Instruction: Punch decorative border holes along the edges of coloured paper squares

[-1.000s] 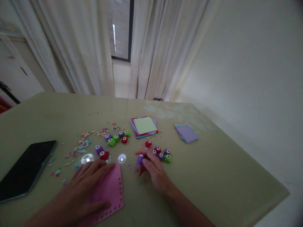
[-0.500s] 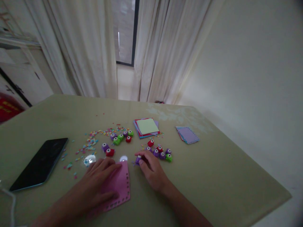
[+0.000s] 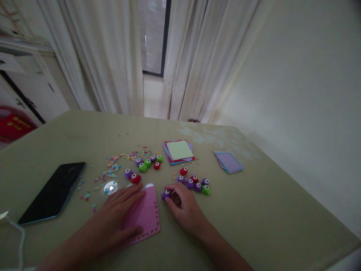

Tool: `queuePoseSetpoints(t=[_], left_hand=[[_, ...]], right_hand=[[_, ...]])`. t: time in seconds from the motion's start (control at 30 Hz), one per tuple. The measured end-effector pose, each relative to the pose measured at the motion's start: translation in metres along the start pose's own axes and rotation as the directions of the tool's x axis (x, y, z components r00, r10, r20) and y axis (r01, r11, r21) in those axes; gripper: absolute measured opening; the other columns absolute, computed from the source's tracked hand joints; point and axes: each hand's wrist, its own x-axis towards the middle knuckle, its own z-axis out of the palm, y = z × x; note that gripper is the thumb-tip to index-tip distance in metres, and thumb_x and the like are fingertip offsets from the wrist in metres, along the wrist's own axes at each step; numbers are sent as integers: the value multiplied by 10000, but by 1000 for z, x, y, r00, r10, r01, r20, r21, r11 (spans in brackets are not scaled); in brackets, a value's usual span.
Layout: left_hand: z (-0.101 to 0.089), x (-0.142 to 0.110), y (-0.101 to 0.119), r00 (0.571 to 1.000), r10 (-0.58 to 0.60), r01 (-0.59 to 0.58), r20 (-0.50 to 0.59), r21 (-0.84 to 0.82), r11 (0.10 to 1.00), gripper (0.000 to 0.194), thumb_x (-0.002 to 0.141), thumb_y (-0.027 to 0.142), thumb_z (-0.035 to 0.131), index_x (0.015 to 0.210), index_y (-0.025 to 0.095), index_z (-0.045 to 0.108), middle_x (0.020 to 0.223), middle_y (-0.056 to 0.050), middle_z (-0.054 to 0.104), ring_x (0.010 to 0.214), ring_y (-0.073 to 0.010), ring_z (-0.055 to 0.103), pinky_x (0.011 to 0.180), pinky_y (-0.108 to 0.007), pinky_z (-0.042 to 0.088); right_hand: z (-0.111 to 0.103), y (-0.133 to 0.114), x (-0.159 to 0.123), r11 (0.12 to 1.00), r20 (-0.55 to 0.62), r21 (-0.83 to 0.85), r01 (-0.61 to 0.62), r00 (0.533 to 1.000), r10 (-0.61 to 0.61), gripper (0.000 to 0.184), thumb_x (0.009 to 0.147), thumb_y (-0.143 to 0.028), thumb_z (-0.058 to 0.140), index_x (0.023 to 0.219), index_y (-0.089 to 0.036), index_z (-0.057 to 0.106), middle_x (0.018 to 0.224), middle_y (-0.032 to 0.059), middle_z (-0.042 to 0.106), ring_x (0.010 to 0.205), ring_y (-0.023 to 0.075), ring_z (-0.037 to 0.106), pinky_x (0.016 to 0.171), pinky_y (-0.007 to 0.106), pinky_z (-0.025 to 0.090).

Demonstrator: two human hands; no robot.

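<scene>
Purple piece (image 3: 166, 194) in pinch of curled right fingers (image 3: 178, 187), left hand (image 3: 120, 207) flat on pink sheet (image 3: 148, 211)

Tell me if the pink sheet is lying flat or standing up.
Lying flat: the pink sheet rests along the table, with the left hand spread across it.

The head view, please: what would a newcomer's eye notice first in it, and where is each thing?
Probably first the bright pink card, under the spread left hand, with holes along its right and near edges. Just right of it, the right hand holds a small purple piece with an eye. The large dark-screened device at the left of the table also stands out.
</scene>
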Motion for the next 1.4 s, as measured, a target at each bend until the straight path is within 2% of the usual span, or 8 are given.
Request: queuePoseSetpoints(t=[0.17, 0.3, 0.5, 0.63, 0.77, 0.87, 1.03, 1.4], left_hand=[[2, 3, 14, 998, 35, -35, -45, 4, 999, 939, 981, 656, 689, 1747, 390, 215, 1761, -21, 381, 1563, -338, 465, 1275, -505, 403], [5, 3, 19, 999, 37, -38, -21, -31, 999, 919, 974, 643, 705, 1738, 390, 261, 1752, -29, 394, 1549, -345, 486, 1259, -511, 440], [7, -1, 21, 998, 44, -38, 38, -134, 990, 934, 958, 497, 771, 1731, 435, 250, 1738, -4, 426, 1533, -325, 512, 1253, -500, 461], [5, 0, 21, 999, 39, -38, 6, -89, 995, 982, 939, 608, 767, 1741, 401, 239, 1774, -28, 353, 1580, -353, 437, 1284, -532, 409], [2, 3, 18, 1000, 12, -11, 4, -94, 996, 1014, 914, 650, 777, 1741, 372, 261, 1770, -47, 363, 1580, -363, 435, 1280, -529, 414], [1, 3, 20, 999, 12, -5, 45, -155, 988, 976, 919, 603, 792, 1730, 374, 299, 1765, -44, 374, 1575, -351, 446, 1282, -521, 416], [5, 5, 34, 998, 25, -11, 58, -227, 974, 885, 957, 467, 783, 1713, 407, 328, 1756, -13, 393, 1578, -314, 448, 1290, -498, 415], [7, 3, 22, 998, -50, 47, -31, -83, 995, 939, 908, 638, 786, 1706, 364, 374, 1738, -52, 431, 1536, -370, 495, 1266, -533, 424]], right_hand=[[-2, 5, 2, 1000, -15, -1, -26, 1000, 26, 259, 944, -149, 720, 1200, -184, 729, 1073, 62, 707, 854, 184, 658, 781, 296, 525], [0, 3, -1, 998, -17, 41, -37, 999, 38, 251, 938, -172, 727, 1188, -196, 734, 1063, 60, 706, 853, 190, 671, 779, 306, 542], [9, -4, 0, 947, 4, 316, -64, 998, 66, 275, 1003, -296, 680, 1270, -235, 701, 1150, 68, 728, 1009, 218, 709, 897, 343, 587], [7, -5, 5, 969, -137, 243, 31, 991, 3, 265, 1007, -289, 675, 1260, -213, 703, 1162, 75, 731, 1030, 213, 709, 945, 343, 572], [1, -3, 2, 996, -77, 87, -7, 997, 14, 230, 975, -226, 711, 1203, -202, 736, 1078, 60, 738, 888, 194, 701, 814, 313, 560], [1, 0, -1, 999, -27, 10, -35, 999, 36, 231, 961, -191, 732, 1191, -202, 752, 1054, 57, 748, 874, 203, 695, 818, 329, 542], [2, 2, 3, 995, -7, 37, -96, 995, 96, 234, 947, -195, 759, 1180, -206, 763, 1030, 51, 763, 875, 205, 702, 778, 310, 534], [1, -1, 2, 988, -19, 58, -141, 990, 142, 205, 944, -247, 770, 1143, -197, 771, 961, 40, 762, 801, 184, 695, 694, 271, 519]])
